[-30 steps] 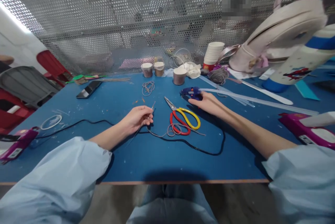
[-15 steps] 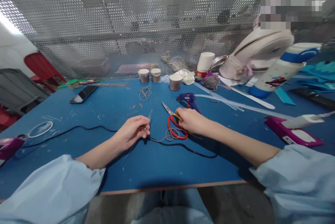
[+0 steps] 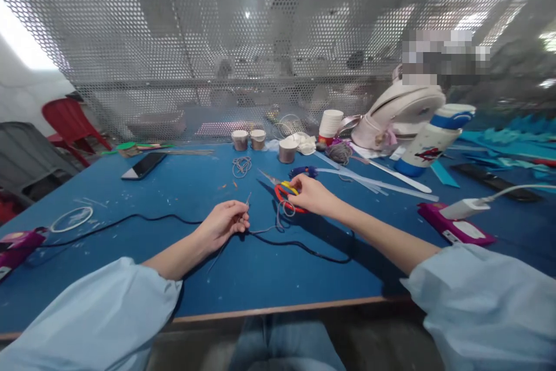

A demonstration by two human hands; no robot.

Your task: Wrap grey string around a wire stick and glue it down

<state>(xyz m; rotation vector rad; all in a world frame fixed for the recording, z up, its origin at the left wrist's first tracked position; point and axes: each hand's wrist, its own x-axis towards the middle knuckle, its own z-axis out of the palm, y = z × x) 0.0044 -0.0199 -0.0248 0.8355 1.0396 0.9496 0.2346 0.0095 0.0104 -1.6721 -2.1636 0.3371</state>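
Note:
My left hand [image 3: 226,223] pinches a thin grey wire [image 3: 243,209] over the blue table [image 3: 260,267]; its loose end curls toward the scissors. My right hand [image 3: 310,194] is closed round the red and yellow handles of the scissors [image 3: 282,188], lifted slightly off the table with the blades pointing left and away. A blue glue gun [image 3: 304,171] lies just behind the right hand. A black cable [image 3: 304,246] runs across the table under both hands.
Three small cups [image 3: 256,139], a coil of grey wire [image 3: 241,166], a phone [image 3: 143,165], a paper-cup stack [image 3: 330,123], a bottle [image 3: 428,142], a pink bag [image 3: 399,110] and long clear strips [image 3: 382,186] line the back. Magenta tools lie at far left [image 3: 17,243] and right [image 3: 456,226]. A perforated metal screen [image 3: 217,58] stands behind.
My right hand left the glue gun, came back to the scissors and picked them up by the handles. My left hand kept its pinch on the wire. The view tilted upward.

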